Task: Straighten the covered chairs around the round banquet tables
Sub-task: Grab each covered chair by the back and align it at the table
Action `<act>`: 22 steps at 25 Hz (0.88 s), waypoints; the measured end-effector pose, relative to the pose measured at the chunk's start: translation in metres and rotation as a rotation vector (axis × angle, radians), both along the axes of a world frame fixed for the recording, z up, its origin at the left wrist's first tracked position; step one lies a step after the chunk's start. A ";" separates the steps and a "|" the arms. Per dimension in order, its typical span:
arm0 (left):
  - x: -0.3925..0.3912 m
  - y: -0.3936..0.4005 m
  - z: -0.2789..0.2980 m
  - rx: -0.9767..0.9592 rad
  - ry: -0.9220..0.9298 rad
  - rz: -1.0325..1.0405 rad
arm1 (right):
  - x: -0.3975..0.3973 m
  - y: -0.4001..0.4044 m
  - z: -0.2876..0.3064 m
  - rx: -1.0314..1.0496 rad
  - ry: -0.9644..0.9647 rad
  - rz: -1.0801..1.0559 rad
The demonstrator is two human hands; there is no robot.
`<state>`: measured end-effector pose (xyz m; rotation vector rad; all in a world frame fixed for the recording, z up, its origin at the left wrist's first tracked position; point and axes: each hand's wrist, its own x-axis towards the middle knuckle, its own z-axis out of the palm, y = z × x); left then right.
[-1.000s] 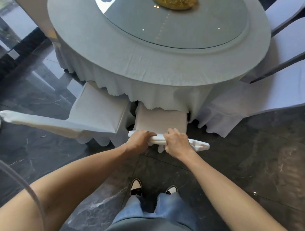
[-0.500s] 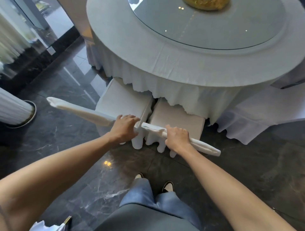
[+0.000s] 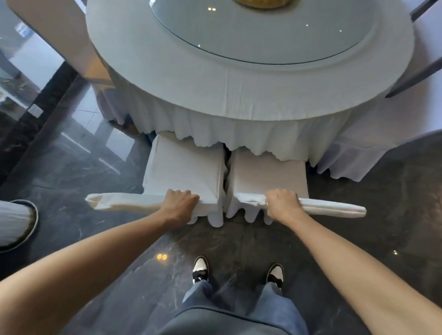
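Standing side by side at the near edge of the round banquet table (image 3: 251, 95), two white-covered chairs have their seats tucked partly under the hanging tablecloth (image 3: 239, 134), with a narrow dark gap between them. The left chair (image 3: 184, 167) is gripped by the left hand (image 3: 180, 205), fingers curled over the top of its backrest near that backrest's right end. The right chair (image 3: 267, 174) is held the same way by the right hand (image 3: 283, 203), closed over its backrest top near the left end. Both backrest tops lie roughly in one line, parallel to the table edge. On the tabletop sits one glass turntable (image 3: 263, 31), with one golden object (image 3: 265, 2) at its middle, cut off by the frame. Two shoes (image 3: 200, 269) stand on the dark marble floor (image 3: 95, 234) below the hands. At the far left edge a single pleated white column base (image 3: 14, 222) shows.
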<state>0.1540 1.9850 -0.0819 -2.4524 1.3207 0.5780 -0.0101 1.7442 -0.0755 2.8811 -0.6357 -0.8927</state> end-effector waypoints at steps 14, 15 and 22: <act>0.045 0.008 0.001 -0.015 -0.059 -0.189 | 0.003 0.025 0.001 0.046 -0.035 0.112; 0.047 0.013 -0.002 -0.026 -0.072 -0.196 | 0.001 0.024 0.002 0.044 -0.032 0.119; 0.052 0.017 -0.005 -0.075 -0.116 -0.200 | -0.007 0.019 0.001 0.055 -0.046 0.126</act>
